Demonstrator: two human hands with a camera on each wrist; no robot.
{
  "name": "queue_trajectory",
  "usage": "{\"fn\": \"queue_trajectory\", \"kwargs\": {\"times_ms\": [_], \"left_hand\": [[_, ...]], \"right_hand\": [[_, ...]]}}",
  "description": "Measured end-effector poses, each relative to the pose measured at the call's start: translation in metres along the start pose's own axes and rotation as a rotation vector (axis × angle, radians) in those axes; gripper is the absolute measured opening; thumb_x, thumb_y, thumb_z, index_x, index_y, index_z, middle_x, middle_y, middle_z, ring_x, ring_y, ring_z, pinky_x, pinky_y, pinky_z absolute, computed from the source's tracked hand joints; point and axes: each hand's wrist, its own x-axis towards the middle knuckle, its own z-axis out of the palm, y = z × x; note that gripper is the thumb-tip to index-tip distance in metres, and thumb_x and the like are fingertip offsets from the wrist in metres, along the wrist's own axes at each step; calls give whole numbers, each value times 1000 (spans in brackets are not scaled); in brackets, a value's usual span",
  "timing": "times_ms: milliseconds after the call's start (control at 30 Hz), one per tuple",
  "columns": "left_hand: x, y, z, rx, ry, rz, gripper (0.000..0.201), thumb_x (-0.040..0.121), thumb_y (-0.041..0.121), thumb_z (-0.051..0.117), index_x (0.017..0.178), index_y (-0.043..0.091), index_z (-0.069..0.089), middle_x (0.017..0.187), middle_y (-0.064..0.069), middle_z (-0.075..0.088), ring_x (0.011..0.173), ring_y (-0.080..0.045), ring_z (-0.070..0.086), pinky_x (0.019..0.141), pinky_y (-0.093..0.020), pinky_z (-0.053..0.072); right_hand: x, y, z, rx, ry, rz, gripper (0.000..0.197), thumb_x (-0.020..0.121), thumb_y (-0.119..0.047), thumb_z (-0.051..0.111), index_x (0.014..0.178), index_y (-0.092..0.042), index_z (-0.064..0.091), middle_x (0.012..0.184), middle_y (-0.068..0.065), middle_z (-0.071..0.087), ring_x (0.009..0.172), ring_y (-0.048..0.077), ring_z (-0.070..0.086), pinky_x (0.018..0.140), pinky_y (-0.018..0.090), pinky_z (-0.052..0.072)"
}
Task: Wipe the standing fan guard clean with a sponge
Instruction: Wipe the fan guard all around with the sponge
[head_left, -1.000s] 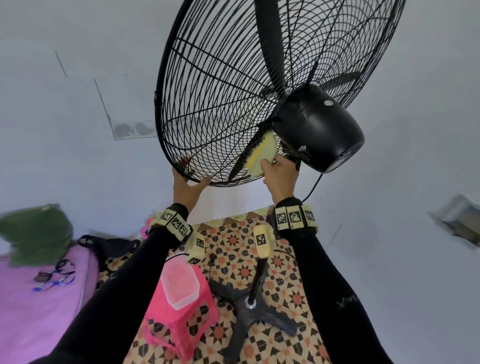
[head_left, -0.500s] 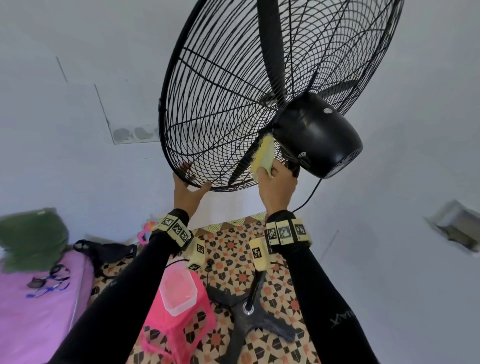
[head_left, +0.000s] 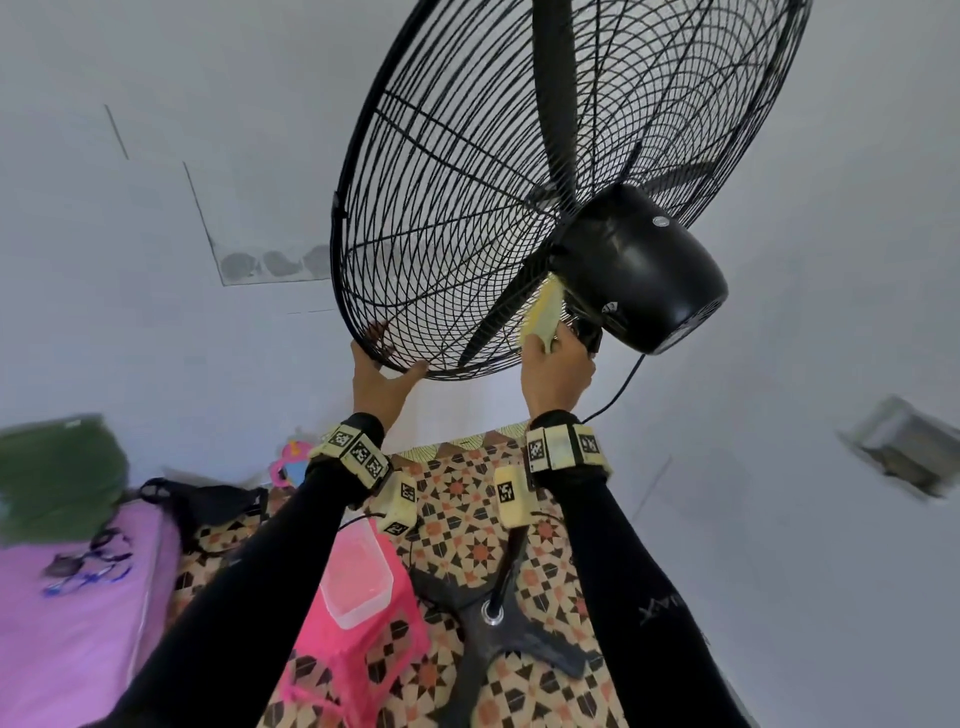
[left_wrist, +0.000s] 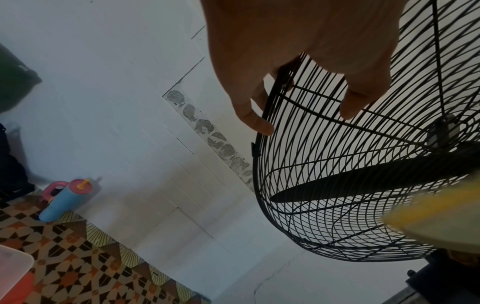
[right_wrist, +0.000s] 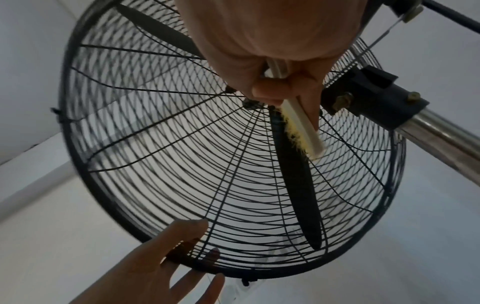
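Observation:
The black wire fan guard (head_left: 457, 218) tilts above me, with the motor housing (head_left: 639, 270) behind it. My left hand (head_left: 387, 361) grips the guard's lower rim, thumb on the rear side and fingers over the front; the left wrist view shows the fingers (left_wrist: 262, 121) curled over the rim (left_wrist: 259, 164). My right hand (head_left: 556, 353) pinches a yellow sponge (head_left: 543, 312) and presses it on the rear guard just below the housing. In the right wrist view the sponge (right_wrist: 302, 129) lies edge-on against the wires near the hub, over a blade (right_wrist: 298, 185).
The steel pole (right_wrist: 441, 142) and black neck clamp (right_wrist: 374, 98) sit right beside my right hand. A power cord (head_left: 618, 389) hangs from the motor. Below stand a pink stool (head_left: 363, 644) with a clear tub (head_left: 356, 577), the fan base (head_left: 498, 639), a bed (head_left: 62, 623) and a blue bottle (left_wrist: 64, 201).
My right hand slid the sponge along the rear guard toward the motor housing, turning it more edge-on. My left hand kept its hold on the lower rim.

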Motion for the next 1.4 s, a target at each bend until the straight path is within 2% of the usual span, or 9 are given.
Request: {"fn": "queue_trajectory", "kwargs": {"times_ms": [333, 533, 667, 833, 967, 1133, 1200, 1300, 1400], "left_hand": [[-2, 0, 1, -11, 14, 1, 77, 83, 20, 85, 144, 23, 38, 127, 14, 54, 123, -15, 55, 110, -39, 45], [1, -1, -1, -37, 11, -8, 76, 82, 20, 86, 142, 23, 39, 130, 11, 55, 125, -17, 55, 112, -44, 46], [4, -6, -4, -83, -30, -20, 82, 80, 17, 88, 143, 17, 36, 133, 7, 53, 127, -19, 54, 104, -44, 50], [21, -11, -2, -57, -100, 1, 95, 71, 29, 95, 146, 27, 38, 141, 10, 50, 129, -14, 52, 108, -38, 45], [41, -13, -2, -123, -131, -31, 105, 67, 23, 97, 150, 20, 32, 142, 9, 48, 133, -13, 48, 117, -37, 39], [49, -24, -3, -186, -245, -53, 98, 71, 11, 94, 147, 22, 33, 145, 6, 51, 127, -5, 55, 104, -25, 51], [52, -28, -3, -186, -257, -74, 94, 69, 19, 96, 145, 26, 43, 142, 9, 56, 129, -10, 56, 108, -34, 50], [57, -32, -3, -185, -273, -67, 97, 62, 37, 99, 144, 25, 48, 142, 7, 60, 131, -14, 57, 110, -47, 49], [56, -33, -3, -203, -270, -84, 97, 66, 26, 97, 148, 22, 44, 145, 5, 57, 131, -15, 56, 109, -50, 50]], "right_hand": [[-12, 5, 10, 152, 5, 41, 18, 86, -24, 61, 100, -20, 71, 80, -7, 69, 83, 23, 68, 72, 47, 62], [0, -11, 19, 64, -53, 18, 23, 95, -15, 59, 115, -9, 70, 104, 8, 74, 92, 24, 65, 79, 1, 39], [-21, 10, 18, 108, -21, 4, 24, 94, -18, 53, 114, -22, 66, 96, -6, 66, 89, 17, 65, 78, 40, 60], [-10, 20, 21, 47, -26, 138, 40, 99, -9, 48, 138, -15, 57, 133, 16, 62, 116, 38, 59, 86, 29, 42], [-4, 2, 34, 74, 68, 108, 50, 100, -6, 47, 150, -13, 44, 139, 19, 56, 123, 39, 54, 89, 30, 42], [-4, -16, 45, 53, 124, 76, 64, 101, 0, 43, 160, -19, 28, 143, 23, 52, 121, 41, 54, 95, 37, 45], [-5, -16, 49, 22, 168, 49, 64, 101, 1, 42, 161, -15, 27, 147, 24, 48, 127, 40, 49, 98, 30, 39], [-13, -14, 56, -49, 175, -5, 64, 100, 1, 46, 160, -14, 30, 131, 32, 57, 115, 43, 56, 89, 30, 44], [-18, -1, 65, -143, 112, -36, 61, 97, -8, 57, 155, -16, 43, 112, 27, 68, 90, 39, 65, 80, 37, 56]]}}
